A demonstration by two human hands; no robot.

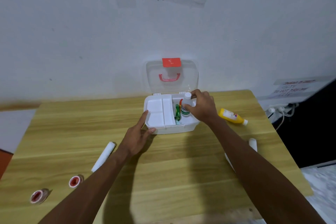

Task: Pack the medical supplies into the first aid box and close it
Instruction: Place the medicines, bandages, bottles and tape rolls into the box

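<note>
The white first aid box [174,129] stands open near the table's far edge, its clear lid [154,78] with a red latch and pink handle leaning up against the wall. My right hand [203,107] grips a white-capped bottle [186,104] upright inside the box's right compartment, beside a green packet [177,112]. A white tray insert [160,112] fills the box's left half. My left hand [140,134] rests against the box's front left corner, one finger on the rim, the thumb on the wall.
A yellow bottle [231,116] lies on the wooden table [163,178] right of the box. A white bandage roll [103,156] lies at left, another white roll [253,143] at right behind my forearm. Two red tape rolls [75,181] [38,195] sit front left.
</note>
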